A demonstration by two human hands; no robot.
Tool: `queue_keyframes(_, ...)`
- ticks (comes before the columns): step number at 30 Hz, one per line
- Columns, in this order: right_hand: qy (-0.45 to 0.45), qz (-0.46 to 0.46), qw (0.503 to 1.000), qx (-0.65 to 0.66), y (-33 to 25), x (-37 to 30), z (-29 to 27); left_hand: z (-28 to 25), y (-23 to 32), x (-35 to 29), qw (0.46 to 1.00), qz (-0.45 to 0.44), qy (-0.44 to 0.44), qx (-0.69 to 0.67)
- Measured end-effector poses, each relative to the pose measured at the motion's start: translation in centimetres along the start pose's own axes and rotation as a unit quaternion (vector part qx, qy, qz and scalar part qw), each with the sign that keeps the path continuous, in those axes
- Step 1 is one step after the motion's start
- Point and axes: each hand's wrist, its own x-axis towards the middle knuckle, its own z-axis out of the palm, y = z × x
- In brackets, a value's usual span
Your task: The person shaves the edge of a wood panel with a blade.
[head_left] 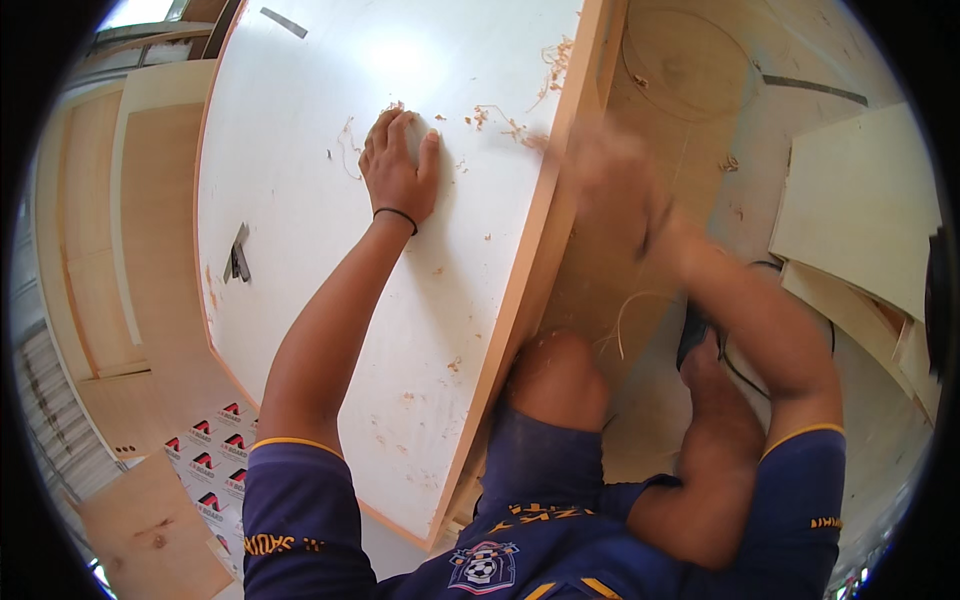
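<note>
A large white panel (340,260) with orange-brown wooden edging (520,290) lies in front of me. My left hand (398,168) rests on its surface, fingers laid down together and thumb apart, with a black band at the wrist. Some curled wood shavings (398,106) show at its fingertips. My right hand (612,175) is at the panel's right edge, smeared by motion. Whether it holds a tool cannot be made out. More thin shavings (515,128) are scattered between the two hands. A dark-and-grey cutter-like tool (238,258) lies on the panel's left part.
A grey flat strip (284,22) is at the panel's far end. My bent knee (560,375) touches or nearly touches the right edging. Pale boards (855,210) stand at the right, with a dark cable (745,375) on the floor. Wooden boards (155,525) and a printed sheet (212,450) lie lower left.
</note>
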Motion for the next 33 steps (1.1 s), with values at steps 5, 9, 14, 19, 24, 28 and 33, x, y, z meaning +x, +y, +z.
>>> queue_keyframes(5, -0.154, -0.135, 0.934, 0.294, -14.2, -9.2, -3.8, 1.3, 0.9, 0.1, 1.000, 0.003, 0.001, -0.010)
queue_keyframes(9, -0.064, -0.092, 0.950, 0.290, -10.9, -5.6, -3.2, 0.9, 0.1, -0.1, 1.000, 0.004, 0.003, -0.008)
queue_keyframes(14, 0.090, 0.070, 0.992, 0.055, 4.8, 0.4, 0.4, 1.6, 0.8, 0.6, 0.999, 0.017, 0.034, -0.013)
queue_keyframes(19, -0.022, -0.037, 0.998, 0.055, -5.9, -2.6, -1.3, 0.7, -0.8, -0.3, 0.999, 0.000, 0.035, 0.010)
queue_keyframes(24, -0.144, -0.178, 0.911, 0.344, -16.6, -10.1, -4.0, 2.3, 0.6, 0.6, 0.999, 0.007, 0.045, -0.010)
queue_keyframes(28, -0.019, -0.039, 0.971, 0.235, -10.8, -5.4, -2.3, 0.9, -0.6, -0.2, 0.999, 0.002, 0.048, 0.021)
queue_keyframes(33, 0.140, 0.186, 0.964, 0.129, 6.4, 0.1, 1.2, 2.1, 0.9, 0.8, 0.999, 0.011, 0.044, -0.006)
